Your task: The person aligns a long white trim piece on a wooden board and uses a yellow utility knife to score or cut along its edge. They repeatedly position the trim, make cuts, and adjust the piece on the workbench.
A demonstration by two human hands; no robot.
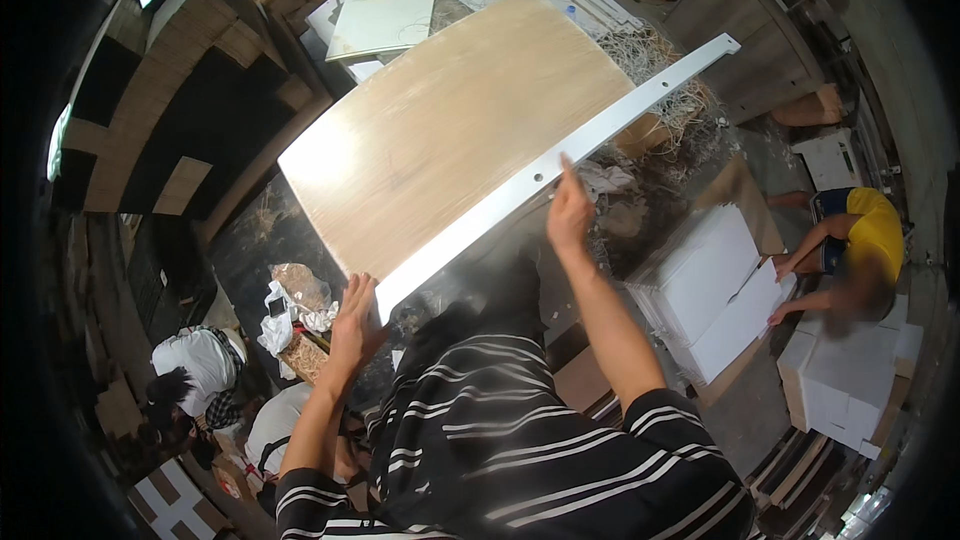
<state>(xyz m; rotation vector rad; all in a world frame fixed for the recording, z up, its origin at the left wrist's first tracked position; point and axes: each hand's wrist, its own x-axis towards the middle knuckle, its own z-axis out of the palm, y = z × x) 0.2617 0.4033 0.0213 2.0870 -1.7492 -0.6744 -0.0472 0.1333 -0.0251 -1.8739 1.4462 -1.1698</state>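
A long white strip (470, 232) with several round holes lies along the near edge of a wood-grain panel (455, 105) and runs past it at the far right. My left hand (352, 325) rests at the strip's near left end, its fingers stretched out against the corner of strip and panel. My right hand (570, 215) is at the strip's near side, right of a hole. Its index finger is stretched out and touches the strip, while the other fingers are bent and partly hidden. I see nothing lifted in either hand.
Plastic bags (280, 315) and a wooden box of small pieces (303, 355) lie left of me. Tangled strapping (650, 70) lies beyond the strip. At right, a person in yellow (872, 240) handles stacked white sheets (700, 285). Another person (200, 365) bends at lower left.
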